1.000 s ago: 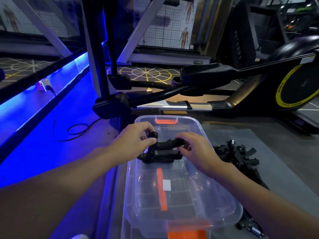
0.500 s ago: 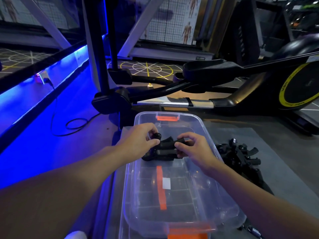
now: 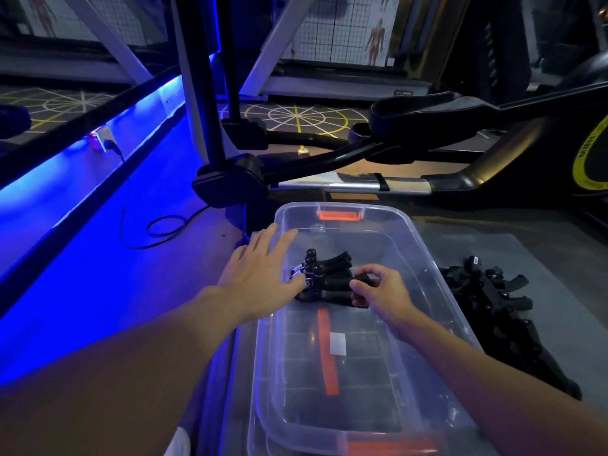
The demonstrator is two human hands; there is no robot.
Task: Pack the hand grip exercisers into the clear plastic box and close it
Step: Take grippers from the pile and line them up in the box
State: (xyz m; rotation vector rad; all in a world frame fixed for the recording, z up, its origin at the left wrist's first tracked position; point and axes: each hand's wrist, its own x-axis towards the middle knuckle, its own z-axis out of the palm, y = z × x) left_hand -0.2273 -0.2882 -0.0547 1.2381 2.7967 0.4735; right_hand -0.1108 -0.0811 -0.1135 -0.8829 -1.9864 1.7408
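while the clear plastic box (image 3: 388, 212) sits lidless on the grey mat (image 3: 526, 255), a small stack of black hand grip exercisers (image 3: 329, 278) lies inside it toward the far end, near the orange latch (image 3: 339, 215). the right hand (image 3: 385, 294) pinches a handle end of the stack, fingers curled round it. the left hand (image 3: 260, 274) reaches over the box's left rim, fingers straight and spread, thumb touching the knob end. a pile of more exercisers (image 3: 493, 297) lies on the mat just right of the box.
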